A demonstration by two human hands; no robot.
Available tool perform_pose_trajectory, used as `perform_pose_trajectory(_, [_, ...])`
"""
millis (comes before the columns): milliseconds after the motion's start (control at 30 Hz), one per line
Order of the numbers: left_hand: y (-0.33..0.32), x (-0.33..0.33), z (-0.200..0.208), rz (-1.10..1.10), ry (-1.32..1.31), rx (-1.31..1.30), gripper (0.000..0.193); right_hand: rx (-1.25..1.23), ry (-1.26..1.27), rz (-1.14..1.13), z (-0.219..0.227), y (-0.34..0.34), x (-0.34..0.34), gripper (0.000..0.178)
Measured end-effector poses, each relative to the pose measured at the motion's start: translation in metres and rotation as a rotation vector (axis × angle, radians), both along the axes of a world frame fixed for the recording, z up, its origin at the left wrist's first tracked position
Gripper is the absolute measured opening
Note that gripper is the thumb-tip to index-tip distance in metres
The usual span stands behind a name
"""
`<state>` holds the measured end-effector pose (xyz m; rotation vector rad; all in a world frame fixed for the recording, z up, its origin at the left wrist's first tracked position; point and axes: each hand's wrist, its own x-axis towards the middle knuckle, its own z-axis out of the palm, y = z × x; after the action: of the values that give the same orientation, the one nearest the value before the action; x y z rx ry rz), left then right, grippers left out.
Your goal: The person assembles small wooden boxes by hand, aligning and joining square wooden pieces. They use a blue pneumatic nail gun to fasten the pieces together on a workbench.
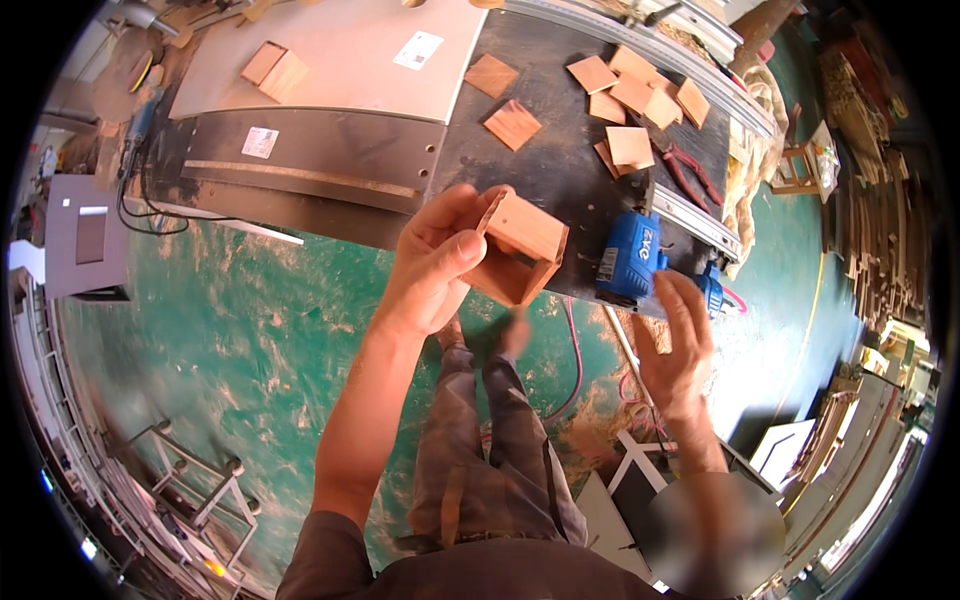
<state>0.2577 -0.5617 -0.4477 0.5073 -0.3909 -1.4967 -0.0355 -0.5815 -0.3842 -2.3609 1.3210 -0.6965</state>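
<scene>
1. Nearest, the person's grey-brown trousers (495, 470) and a foot stand on the mottled green painted floor (250, 340), which is scuffed and dusted with pale sawdust to the right.
2. The right hand (675, 350) hangs open, fingers spread and loosely curved, holding nothing; its fingertips are just beside the blue plastic power tool (632, 258) at the near edge of the bench.
3. The left hand (435, 265) is raised over the near edge of the bench, pinching the small open box of reddish-brown wooden panels (520, 250): the thumb presses on one side wall and the fingers wrap behind. The box is tilted with its opening toward the floor; nothing shows inside it.
4. The dark, matt black workbench top (560, 160) carries loose flat square tiles of light and reddish wood (635, 95), scattered and partly overlapping at the far right, with two more set apart at the middle.
5. Red-handled pliers (690, 170) lie just right of those squares, near a metal rail (700, 222).
6. Far left, a pale smooth board (340, 60) lies on a grey metal machine table; a white rectangular label (418, 50) sits near its right edge, and another white label (260, 142) is stuck on the metal face below. Two wooden squares (275, 70) rest on the board.
</scene>
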Motion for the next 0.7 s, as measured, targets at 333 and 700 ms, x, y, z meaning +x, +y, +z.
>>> perform_pose_trajectory(333, [0.017, -0.025, -0.005, -0.185, 0.043, -0.092, 0.058, 0.363, -0.493, -0.036, 0.015, 0.025, 0.071, 0.073])
perform_pose_trajectory(700, [0.034, -0.004, 0.008, -0.257, -0.234, -0.149, 0.071, 0.248, -0.544, -0.076, 0.015, 0.039, 0.070, 0.073])
